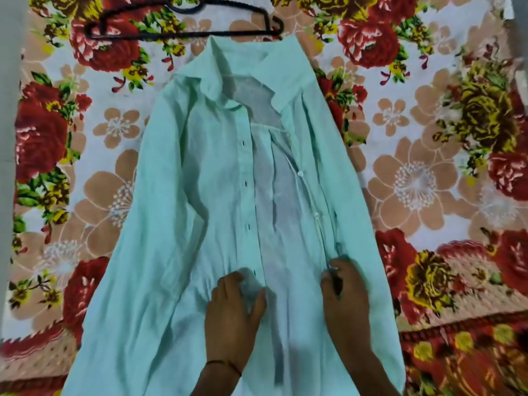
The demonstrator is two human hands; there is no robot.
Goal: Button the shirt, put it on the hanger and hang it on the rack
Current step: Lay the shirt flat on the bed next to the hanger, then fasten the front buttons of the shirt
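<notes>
Mint shirt point(200, 195) lies open on the floral sheet point(414, 181), collar away from me, long axis straight ahead; my left hand point(233, 310) pinches its buttonhole edge point(248, 207), my right hand point(344, 292) its button edge point(310, 195), a gap between them

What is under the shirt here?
The flowered sheet lies under the shirt, showing all around it. The part beneath the cloth is covered, so anything else there cannot be seen.

Home, likely bedroom: floral bedsheet point(414, 178) (red roses, peach blossoms) covering whole surface.
</notes>
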